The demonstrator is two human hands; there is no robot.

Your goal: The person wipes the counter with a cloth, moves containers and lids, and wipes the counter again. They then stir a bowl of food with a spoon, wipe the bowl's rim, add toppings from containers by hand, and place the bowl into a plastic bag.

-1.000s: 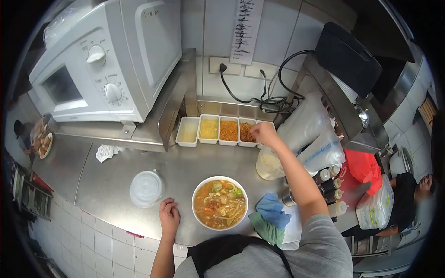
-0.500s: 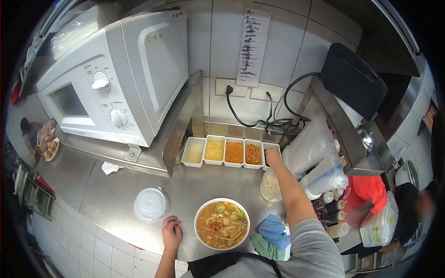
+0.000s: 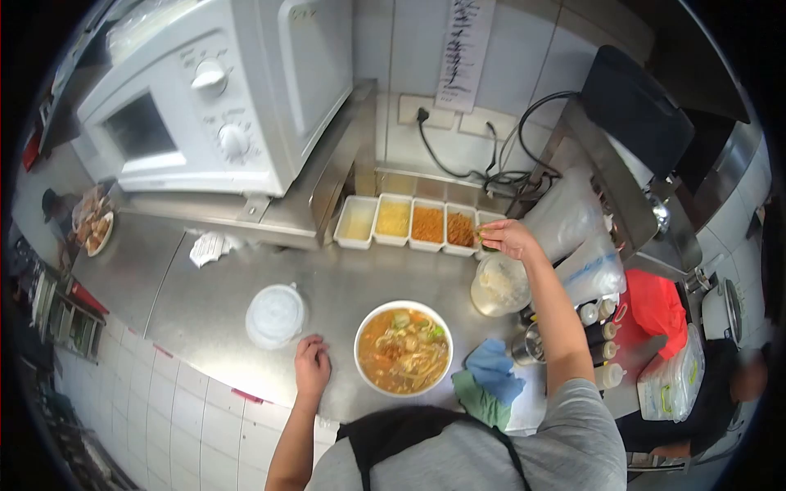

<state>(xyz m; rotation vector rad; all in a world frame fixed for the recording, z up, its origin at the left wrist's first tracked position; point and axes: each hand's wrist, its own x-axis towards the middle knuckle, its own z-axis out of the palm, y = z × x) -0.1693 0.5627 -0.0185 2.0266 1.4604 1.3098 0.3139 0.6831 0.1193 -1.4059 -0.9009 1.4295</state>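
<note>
Steel tabletop props my left hand, curled empty beside the noodle bowl, while my right hand pinches over topping trays.

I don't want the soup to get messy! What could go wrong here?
The right hand seems to pinch something over the trays, apart from the soup bowl; bits might drop on the counter between. The forearm passes close beside the clear jar and could knock it. The full bowl sits near the counter's edge.
</note>
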